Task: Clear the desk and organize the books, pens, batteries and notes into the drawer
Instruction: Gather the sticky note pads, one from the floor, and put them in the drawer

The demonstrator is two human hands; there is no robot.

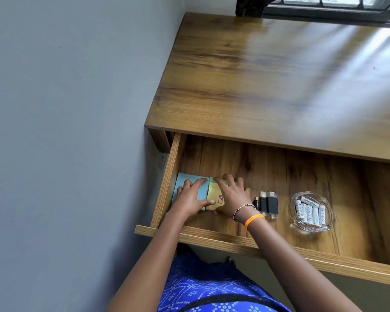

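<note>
The wooden drawer (pixel 212 238) is pulled out under the desk top (pixel 268 82). In its left corner lie a blue note pad (pixel 202 194) and a yellow note pad (pixel 214 197) side by side. My left hand (pixel 189 198) rests flat on the blue pad, fingers spread. My right hand (pixel 231 195) presses on the yellow pad, fingers spread over its far edge. To the right lie three black USB sticks (pixel 267 204), and a clear glass dish (pixel 311 210) holds several white batteries (pixel 309 211).
A grey wall (pixel 65 131) stands to the left of the desk. A dark window frame (pixel 324 10) runs along the desk's far edge. The drawer floor right of the dish is bare wood.
</note>
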